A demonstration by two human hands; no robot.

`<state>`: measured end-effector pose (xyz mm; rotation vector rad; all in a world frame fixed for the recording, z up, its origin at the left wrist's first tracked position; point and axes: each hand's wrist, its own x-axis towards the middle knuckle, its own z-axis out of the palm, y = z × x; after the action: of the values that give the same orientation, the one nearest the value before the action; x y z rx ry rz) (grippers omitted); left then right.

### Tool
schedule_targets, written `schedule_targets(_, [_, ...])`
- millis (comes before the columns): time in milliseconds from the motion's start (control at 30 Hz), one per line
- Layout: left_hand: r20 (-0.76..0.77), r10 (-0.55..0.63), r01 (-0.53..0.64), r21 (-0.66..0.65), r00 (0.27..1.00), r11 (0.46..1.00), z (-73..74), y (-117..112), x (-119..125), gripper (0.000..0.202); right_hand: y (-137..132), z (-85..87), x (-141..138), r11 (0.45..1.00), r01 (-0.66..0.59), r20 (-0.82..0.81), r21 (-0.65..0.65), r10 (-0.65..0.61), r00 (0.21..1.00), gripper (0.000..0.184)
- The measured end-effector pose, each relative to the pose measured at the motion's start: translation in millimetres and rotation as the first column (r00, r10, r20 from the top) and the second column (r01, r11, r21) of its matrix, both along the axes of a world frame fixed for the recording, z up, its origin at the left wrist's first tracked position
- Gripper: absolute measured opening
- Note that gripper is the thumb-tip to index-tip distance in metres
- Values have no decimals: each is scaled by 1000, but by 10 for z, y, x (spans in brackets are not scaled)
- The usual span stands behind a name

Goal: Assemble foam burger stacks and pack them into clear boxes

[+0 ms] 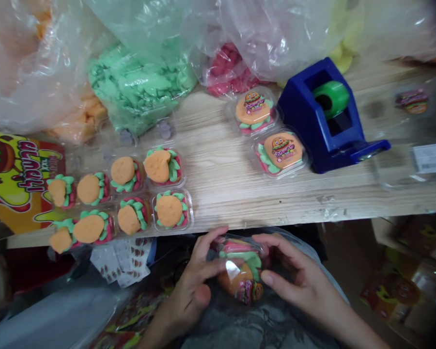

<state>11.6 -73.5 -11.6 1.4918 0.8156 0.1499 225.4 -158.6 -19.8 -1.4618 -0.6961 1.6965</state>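
Observation:
Below the table's front edge, both my hands hold one clear plastic clamshell [240,271] with a burger-shaped gummy inside: orange, green and pink layers and a small sticker. My left hand [194,286] grips its left side, fingers curled over the lid. My right hand [294,276] pinches its right side with thumb and fingers. On the wooden table [240,194] lie several open trays of gummy burgers [131,198] at the left and two closed, stickered clamshells [269,133] near the middle.
A blue tape dispenser [330,121] with a green roll stands right of the closed clamshells. Plastic bags of green [141,87], orange [80,116] and pink [228,72] gummy pieces line the back. A yellow printed box [18,179] lies far left; sticker sheets [123,259] hang below the edge.

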Motion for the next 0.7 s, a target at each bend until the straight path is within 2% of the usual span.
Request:
schedule_targets(100, [-24, -17, 15, -73, 1000, 997, 47, 12, -30, 60, -17, -1, 7, 1000, 18, -9, -22, -18, 1000, 38])
schedule_targets(133, [-33, -42, 40, -57, 999, 998, 66, 16, -51, 51, -20, 0, 10, 1000, 20, -5, -23, -20, 1000, 38])
schedule_targets(200, [-67, -137, 141, 63, 988, 988, 100, 22, -108, 42, -20, 1, 15, 1000, 21, 11, -14, -21, 1000, 37])
schedule_targets(300, [-116, -313, 333, 249, 943, 910, 121, 37, -186, 52, -5, -7, 28, 1000, 25, 8, -7, -25, 1000, 37])
schedule_targets(367, [-142, -419, 443, 316, 897, 839, 108, 72, -200, 61, 6, -25, 44, 1000, 23, -11, -15, -23, 1000, 37])
schedule_targets(433, [-181, -475, 505, 414, 861, 758, 77, 134, -168, 64, 8, -49, 64, 1000, 10, -27, -19, -10, 1000, 36])
schedule_targets(533, [-181, -493, 498, 578, 851, 647, 11, 249, -65, 61, -7, -80, 95, 1000, -22, -37, 1, 22, 999, 38])
schedule_targets(700, [-105, -491, 415, 700, 865, 581, -103, 293, 33, 58, -32, -80, 103, 1000, -14, -23, 18, 15, 1000, 39])
